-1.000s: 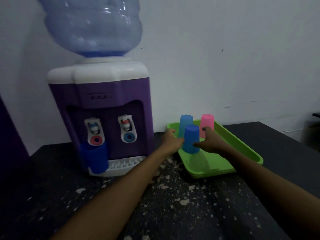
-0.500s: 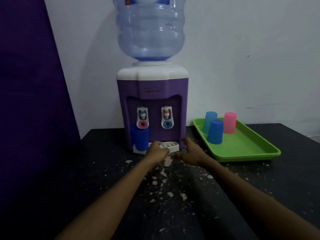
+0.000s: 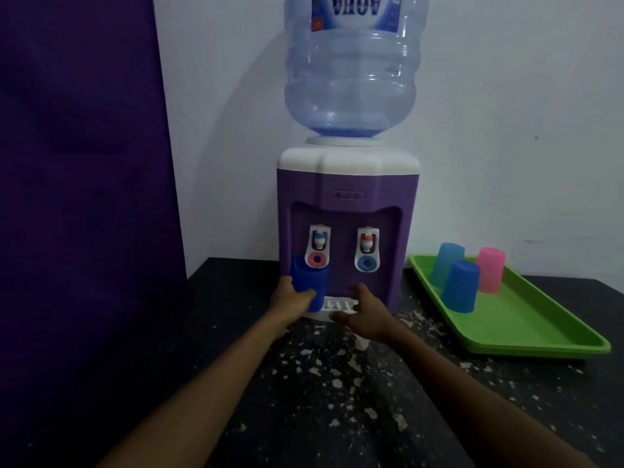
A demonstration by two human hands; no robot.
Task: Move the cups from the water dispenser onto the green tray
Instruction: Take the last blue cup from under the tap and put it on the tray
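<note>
At 12 o'clock on the black speckled counter (image 3: pixel 337 400) stands the purple-and-white water dispenser (image 3: pixel 347 211) with a clear blue bottle (image 3: pixel 351 69) on top. Head view only. Dark blue plastic cup (image 3: pixel 309 282) sits upright under the left tap, at about 11 o'clock from the white drip grate (image 3: pixel 337 305). Left hand (image 3: pixel 293 298) wraps the cup's lower wall, thumb across the front; grip looks closed on it, though the cup appears not yet lifted. Right hand (image 3: pixel 363 310) is just beside it over the grate, fingers spread and loose, holding nothing.

Green rectangular plastic tray (image 3: pixel 526 329) lies at 3 o'clock of the dispenser, near but apart from it. On it, upside down: light blue cup (image 3: pixel 445 261) at the back, mid-blue cup (image 3: pixel 461 288) in front, pink cup (image 3: pixel 491 268) to the right. Front half of the tray is bare.

Handling judgement: cup is thin rigid plastic, light, smooth, maybe slippery; whether it holds water cannot be told. Best hold is around the mid-wall with a moderate squeeze; too hard could flex it. Pull it forward clear of the tap before swinging toward 3 o'clock.
</note>
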